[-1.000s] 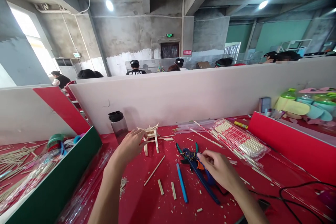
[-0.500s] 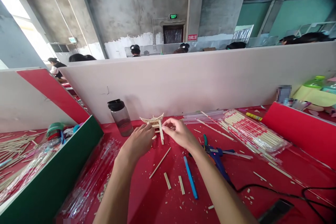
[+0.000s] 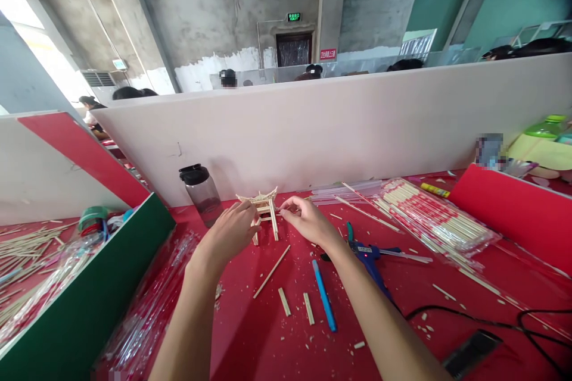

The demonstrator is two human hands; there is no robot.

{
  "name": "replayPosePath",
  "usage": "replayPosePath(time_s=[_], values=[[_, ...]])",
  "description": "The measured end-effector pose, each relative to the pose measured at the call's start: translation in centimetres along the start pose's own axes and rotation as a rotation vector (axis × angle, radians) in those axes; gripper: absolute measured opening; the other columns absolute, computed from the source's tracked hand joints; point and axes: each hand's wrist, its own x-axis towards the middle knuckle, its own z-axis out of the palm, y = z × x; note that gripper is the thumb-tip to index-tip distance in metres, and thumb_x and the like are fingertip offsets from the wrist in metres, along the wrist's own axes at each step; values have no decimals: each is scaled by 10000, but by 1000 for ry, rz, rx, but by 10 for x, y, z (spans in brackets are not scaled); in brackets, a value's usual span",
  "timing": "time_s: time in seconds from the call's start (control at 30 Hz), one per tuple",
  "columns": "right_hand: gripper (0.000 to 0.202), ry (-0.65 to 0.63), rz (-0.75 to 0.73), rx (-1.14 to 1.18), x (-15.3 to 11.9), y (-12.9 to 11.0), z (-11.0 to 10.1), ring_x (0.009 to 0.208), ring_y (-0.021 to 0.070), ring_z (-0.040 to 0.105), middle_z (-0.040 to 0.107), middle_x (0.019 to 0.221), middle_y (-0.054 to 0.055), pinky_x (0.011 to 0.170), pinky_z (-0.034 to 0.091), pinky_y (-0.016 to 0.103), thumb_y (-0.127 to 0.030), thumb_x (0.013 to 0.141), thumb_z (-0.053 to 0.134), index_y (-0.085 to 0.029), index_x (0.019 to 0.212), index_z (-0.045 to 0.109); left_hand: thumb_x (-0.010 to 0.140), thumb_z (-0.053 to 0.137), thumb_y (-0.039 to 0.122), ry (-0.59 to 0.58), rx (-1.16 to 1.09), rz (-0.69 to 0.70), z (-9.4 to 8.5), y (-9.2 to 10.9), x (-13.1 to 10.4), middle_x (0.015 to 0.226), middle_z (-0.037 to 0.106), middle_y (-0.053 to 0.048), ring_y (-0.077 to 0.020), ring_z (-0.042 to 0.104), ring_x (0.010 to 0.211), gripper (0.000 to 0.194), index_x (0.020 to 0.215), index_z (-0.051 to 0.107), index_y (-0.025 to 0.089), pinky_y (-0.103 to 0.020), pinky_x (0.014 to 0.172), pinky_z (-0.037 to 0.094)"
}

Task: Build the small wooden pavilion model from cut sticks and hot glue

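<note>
A small gate-like model (image 3: 263, 201) made of pale wooden sticks, with a curved roof-like top, stands upright on the red table near the white partition. My left hand (image 3: 235, 227) is at its left side, fingers loosely bent and thumb apart; the fingertips partly cover the model's left part. On the other side, my right hand (image 3: 308, 223) has its thumb and forefinger curled together close to the right leg. Whatever they pinch, if anything, is too small to make out. In front of the model lie a thin stick (image 3: 271, 272), two short stick pieces (image 3: 285, 302) and a blue pen (image 3: 324, 296).
A blue glue gun (image 3: 369, 259) with a black cable (image 3: 451, 311) lies right of my right forearm. Bagged chopsticks (image 3: 440, 214) lie farther right. A dark-lidded bottle (image 3: 201, 193) stands at left, near the green divider (image 3: 98, 286). A dark phone-like object (image 3: 473, 352) lies front right.
My left hand has drawn slightly left, baring more of the model's left leg. My right hand has shifted a little right, away from the model. The camera view has tilted slightly down.
</note>
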Motion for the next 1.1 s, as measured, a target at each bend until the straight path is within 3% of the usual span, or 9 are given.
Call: replayPosePath(time_s=[0.13, 0.4, 0.67, 1.1], values=[[140, 32, -16, 22, 3, 8, 3, 828, 177, 622, 680, 892, 31, 744, 457, 284, -301, 850, 576, -186, 902, 637, 898, 588, 183, 94, 32, -42, 10, -2, 4, 1063, 654, -107, -266, 633, 995, 83, 974, 613, 164, -362, 873, 474], [154, 44, -20, 76, 4, 13, 7, 809, 178, 625, 669, 864, 27, 738, 461, 286, -302, 848, 572, -179, 910, 642, 904, 570, 199, 83, -8, -25, 23, -5, 8, 1049, 641, -95, -265, 628, 998, 38, 922, 594, 175, -367, 853, 474], [144, 48, -40, 86, 5, 15, 3, 831, 176, 623, 667, 884, 30, 755, 455, 285, -302, 855, 564, -176, 891, 624, 913, 538, 264, 111, -69, -56, 19, -5, 10, 981, 672, -74, -241, 638, 920, 97, 904, 598, 188, -349, 800, 477], [183, 29, -34, 44, 3, 15, -1, 803, 171, 613, 679, 890, 26, 741, 441, 283, -344, 875, 560, -177, 892, 634, 861, 541, 213, 93, -123, -113, 15, 0, 9, 915, 688, -46, -233, 654, 854, 18, 860, 555, 225, -299, 689, 431]])
